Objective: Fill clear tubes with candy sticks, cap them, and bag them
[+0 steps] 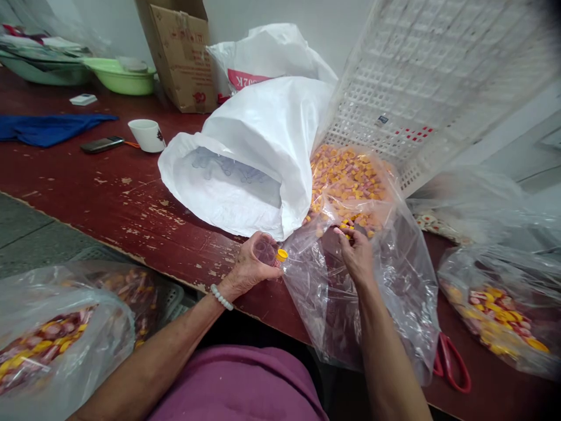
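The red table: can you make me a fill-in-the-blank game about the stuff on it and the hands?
1. The round cap by the left hand is bright ____.
2. The beads on that hand's wrist are ____.
3. The cloth near the phone is ____.
4. The box behind the mug is made of ____.

Missing words, in order: yellow; white; blue; cardboard.
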Demonstrator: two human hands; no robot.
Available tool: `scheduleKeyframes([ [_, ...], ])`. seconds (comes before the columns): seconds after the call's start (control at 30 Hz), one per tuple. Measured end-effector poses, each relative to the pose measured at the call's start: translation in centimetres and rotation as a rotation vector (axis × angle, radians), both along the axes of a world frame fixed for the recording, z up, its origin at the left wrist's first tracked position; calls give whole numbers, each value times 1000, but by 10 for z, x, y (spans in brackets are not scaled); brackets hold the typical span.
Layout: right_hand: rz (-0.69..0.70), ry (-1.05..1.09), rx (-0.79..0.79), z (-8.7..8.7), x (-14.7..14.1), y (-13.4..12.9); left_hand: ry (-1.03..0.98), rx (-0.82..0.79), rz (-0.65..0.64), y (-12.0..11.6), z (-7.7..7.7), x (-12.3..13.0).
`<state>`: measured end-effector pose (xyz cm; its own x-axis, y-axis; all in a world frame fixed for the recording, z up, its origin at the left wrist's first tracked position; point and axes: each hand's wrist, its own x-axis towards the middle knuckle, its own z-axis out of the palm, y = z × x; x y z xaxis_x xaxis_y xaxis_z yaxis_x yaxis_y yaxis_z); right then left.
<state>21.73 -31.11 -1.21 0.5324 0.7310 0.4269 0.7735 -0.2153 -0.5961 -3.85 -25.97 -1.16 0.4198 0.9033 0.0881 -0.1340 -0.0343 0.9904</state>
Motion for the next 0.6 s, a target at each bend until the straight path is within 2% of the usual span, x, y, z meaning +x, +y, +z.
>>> scheduleKeyframes([
  [0.03, 25, 22, 58, 10, -12, -10, 28, 24, -5, -1, 1, 1],
  [0.1, 187, 43, 171, 29, -41, -26, 95, 76, -35, -4, 6, 3],
  [0.17, 377, 64, 188, 45, -71, -34, 151, 108, -99, -8, 11, 3],
  [0.23, 487, 65, 155, 55, -94, -37, 174, 119, -164, -11, 14, 3],
  [0.33, 558, 49, 84, 59, -108, -36, 151, 129, -222, -13, 13, 2],
  [0.43, 577, 104, 76, 58, -107, -36, 153, 140, -211, -12, 15, 0],
  [0.6, 573, 85, 61, 43, -103, -35, 184, 96, -192, -12, 21, -3],
])
